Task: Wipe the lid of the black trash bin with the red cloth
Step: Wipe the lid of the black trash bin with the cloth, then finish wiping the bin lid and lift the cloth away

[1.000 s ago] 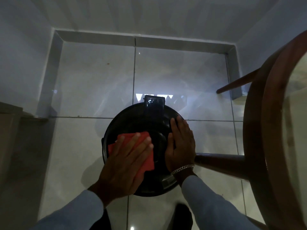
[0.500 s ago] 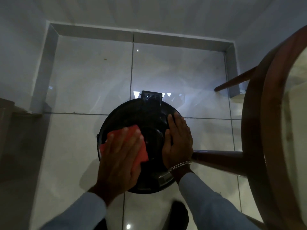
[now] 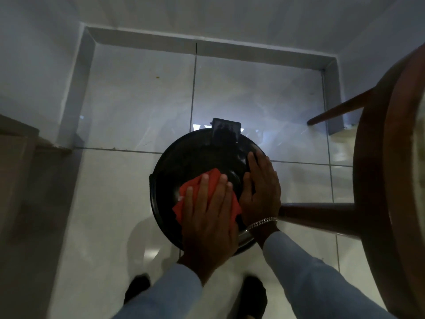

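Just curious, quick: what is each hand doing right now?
Left hand: open, flat, pressing the red cloth on the lid.
Right hand: open, flat on the lid, holding nothing.

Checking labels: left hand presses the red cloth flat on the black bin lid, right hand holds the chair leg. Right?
Not quite. In the head view the right hand lies flat on the black bin lid, not the chair leg. The left hand does press the red cloth there.

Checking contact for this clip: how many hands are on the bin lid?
2. The left hand lies flat on the red cloth at the lid's near-left part; the right hand lies flat on the lid's right edge, beside the cloth.
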`<act>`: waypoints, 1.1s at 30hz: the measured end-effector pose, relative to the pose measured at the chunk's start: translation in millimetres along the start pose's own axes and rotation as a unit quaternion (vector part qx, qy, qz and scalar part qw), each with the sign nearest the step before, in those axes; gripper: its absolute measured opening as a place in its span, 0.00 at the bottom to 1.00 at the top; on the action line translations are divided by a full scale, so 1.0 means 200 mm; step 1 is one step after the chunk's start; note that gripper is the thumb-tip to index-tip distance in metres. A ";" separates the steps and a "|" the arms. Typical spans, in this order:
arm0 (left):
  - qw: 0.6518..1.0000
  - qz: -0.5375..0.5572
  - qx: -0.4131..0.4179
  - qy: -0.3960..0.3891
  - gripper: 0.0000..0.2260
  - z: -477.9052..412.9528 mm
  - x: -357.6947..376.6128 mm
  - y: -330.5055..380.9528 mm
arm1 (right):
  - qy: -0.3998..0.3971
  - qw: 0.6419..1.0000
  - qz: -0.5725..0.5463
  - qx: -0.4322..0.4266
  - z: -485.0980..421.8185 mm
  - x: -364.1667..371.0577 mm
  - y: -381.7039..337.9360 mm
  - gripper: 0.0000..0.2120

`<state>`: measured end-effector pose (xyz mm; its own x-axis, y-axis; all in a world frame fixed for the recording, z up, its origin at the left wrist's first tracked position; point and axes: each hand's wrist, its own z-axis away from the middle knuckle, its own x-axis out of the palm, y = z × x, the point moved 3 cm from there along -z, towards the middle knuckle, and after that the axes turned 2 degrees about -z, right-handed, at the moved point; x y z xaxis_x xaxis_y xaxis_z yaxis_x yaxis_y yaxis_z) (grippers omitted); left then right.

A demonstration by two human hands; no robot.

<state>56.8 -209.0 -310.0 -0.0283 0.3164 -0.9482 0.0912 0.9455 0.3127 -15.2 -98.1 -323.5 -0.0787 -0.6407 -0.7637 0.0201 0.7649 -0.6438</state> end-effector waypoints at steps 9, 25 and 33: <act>0.975 0.090 -0.153 0.131 0.23 -0.04 -0.06 -0.24 | -0.012 1.000 0.008 0.019 0.00 -0.01 -0.02 0.23; 0.769 0.519 -0.361 0.094 0.15 0.15 -0.30 0.14 | -0.133 0.984 -0.029 0.119 -0.04 -0.14 -0.10 0.21; 0.680 0.676 -0.281 0.040 0.18 -0.01 -1.07 0.57 | -0.187 0.858 -0.433 0.201 0.36 -0.98 -0.85 0.15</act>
<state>70.8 -168.2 -71.6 -0.3533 0.9076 0.2269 -0.3070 -0.3416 0.8883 68.0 -106.6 -67.3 0.0857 -0.9916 0.0965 0.4642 -0.0460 -0.8846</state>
